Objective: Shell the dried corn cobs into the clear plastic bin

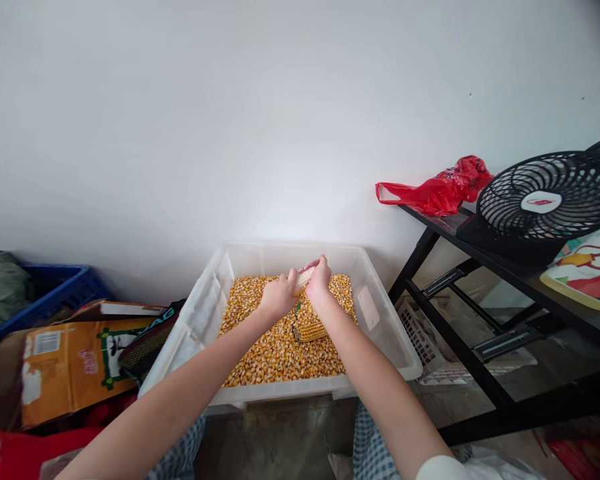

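Both hands are closed around one corn cob, its near side pale and mostly bare of kernels. My left hand grips its lower left end, while my right hand wraps the upper right end. The cob is tilted above a translucent plastic bin full of loose corn kernels. Below my right wrist, a second cob with yellow kernels still on it lies on the kernels. A small green thing shows under my hands, too small to name.
On the right stands a black table holding a red plastic bag and a black fan. A white basket sits beneath it. To the left are an orange cardboard box and a blue crate. A white wall rises behind.
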Available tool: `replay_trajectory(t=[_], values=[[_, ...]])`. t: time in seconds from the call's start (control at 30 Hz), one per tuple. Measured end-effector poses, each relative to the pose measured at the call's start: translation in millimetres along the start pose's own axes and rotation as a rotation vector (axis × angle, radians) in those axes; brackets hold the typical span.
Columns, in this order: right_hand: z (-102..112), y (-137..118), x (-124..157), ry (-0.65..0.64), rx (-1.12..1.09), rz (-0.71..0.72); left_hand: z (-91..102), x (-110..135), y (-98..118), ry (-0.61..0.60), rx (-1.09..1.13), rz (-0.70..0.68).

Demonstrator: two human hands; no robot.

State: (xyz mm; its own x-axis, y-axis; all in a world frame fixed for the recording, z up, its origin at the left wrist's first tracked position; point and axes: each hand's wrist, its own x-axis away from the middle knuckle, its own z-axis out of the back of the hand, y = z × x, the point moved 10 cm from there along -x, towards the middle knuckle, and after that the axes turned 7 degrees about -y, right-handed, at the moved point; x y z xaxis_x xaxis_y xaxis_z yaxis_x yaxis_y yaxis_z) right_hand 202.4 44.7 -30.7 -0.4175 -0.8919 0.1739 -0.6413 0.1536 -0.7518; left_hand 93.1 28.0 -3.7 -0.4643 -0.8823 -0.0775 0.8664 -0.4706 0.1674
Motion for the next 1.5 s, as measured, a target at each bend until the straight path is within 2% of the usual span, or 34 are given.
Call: replay_trajectory(t=[0.07, 0.23, 0.33, 0.43, 0.5, 0.63, 0.8, 0.87, 1.0, 1.13, 1.27, 1.33, 1.43, 1.5], values=[[-1.3, -11.7, 0.5, 0.006, 0.075, 0.114, -0.5, 1.1, 4.6, 0.0, 0.09, -0.023], [-16.4, -23.2, -1.2, -0.129, 0.249, 0.253, -0.4, 2.0, 3.5, 0.043, 0.334, -0.066], [-22.6, -27.4, -3.9, -0.228, 0.361, 0.305, -15.5, -0.6, 1.9, -0.044, 0.602, -0.087], [-26.3, -20.9, -12.3, -0.371, 0.4, 0.214, -35.8, -2.9, 8.8, -0.241, 0.938, -0.128], [-23.0, -18.9, -18.8, -0.408, 0.421, 0.15, -37.1, -3.2, 12.2, -0.314, 1.087, -0.161], [-15.8, -31.9, -23.0, -0.382, 0.532, 0.195, -21.1, -0.8, 10.3, -0.36, 1.237, -0.209], [-43.3, -5.7, -1.3, -0.719, 0.532, 0.017, -8.7, 2.8, 5.3, -0.369, 1.333, -0.233], [-44.9, -4.9, 0.3, -0.699, 0.549, 0.064, -11.9, 2.0, 3.4, -0.377, 1.34, -0.221], [-36.3, -9.2, -7.5, -0.538, 0.618, 0.198, -21.2, 0.8, 2.4, -0.429, 1.324, -0.199], [-27.4, -7.7, -14.1, -0.445, 0.591, 0.172, -21.5, 1.3, 1.7, -0.442, 1.317, -0.192], [-29.4, -13.4, -10.6, -0.478, 0.479, 0.113, -18.7, 1.3, -1.1, -0.444, 1.365, -0.193], [-29.5, -19.3, -8.3, -0.491, 0.484, 0.103, -21.5, -1.2, -9.2, -0.455, 1.389, -0.136], [-32.7, -14.3, -5.2, -0.58, 0.603, 0.035, -24.6, -10.2, -34.1, -0.409, 1.464, 0.018], [-33.3, -6.0, -4.6, -0.621, 0.675, -0.007, -23.4, -17.1, -56.2, -0.314, 1.544, 0.143]])
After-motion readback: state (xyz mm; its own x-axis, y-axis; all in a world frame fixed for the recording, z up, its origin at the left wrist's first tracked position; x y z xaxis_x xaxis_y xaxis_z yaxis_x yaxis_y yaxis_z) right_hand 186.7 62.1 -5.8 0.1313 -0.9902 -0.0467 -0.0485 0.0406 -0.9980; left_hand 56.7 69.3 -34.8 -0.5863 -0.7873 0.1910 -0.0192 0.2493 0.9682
